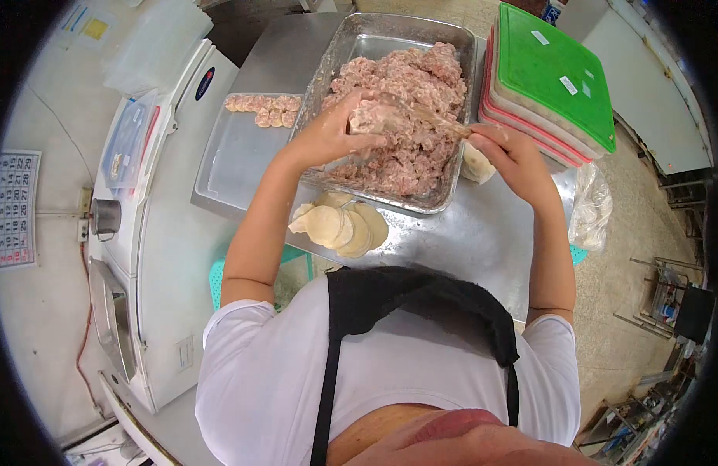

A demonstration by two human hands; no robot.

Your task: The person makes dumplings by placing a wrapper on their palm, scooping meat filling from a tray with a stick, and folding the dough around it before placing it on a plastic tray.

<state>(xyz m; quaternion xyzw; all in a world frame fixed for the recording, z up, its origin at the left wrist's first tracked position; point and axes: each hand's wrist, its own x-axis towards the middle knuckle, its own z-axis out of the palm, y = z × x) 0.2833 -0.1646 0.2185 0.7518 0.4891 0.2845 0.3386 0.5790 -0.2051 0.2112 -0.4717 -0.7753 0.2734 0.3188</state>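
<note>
While the left hand [333,130] curls its fingers around a meat-topped wrapper [372,118] above the metal pan [402,45], the right hand [517,159] pinches a wooden spatula [446,125] between closed fingers.

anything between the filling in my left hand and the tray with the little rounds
The metal pan's left rim stands between the filling in your left hand and the tray; nothing else visible seems to block it.
</note>
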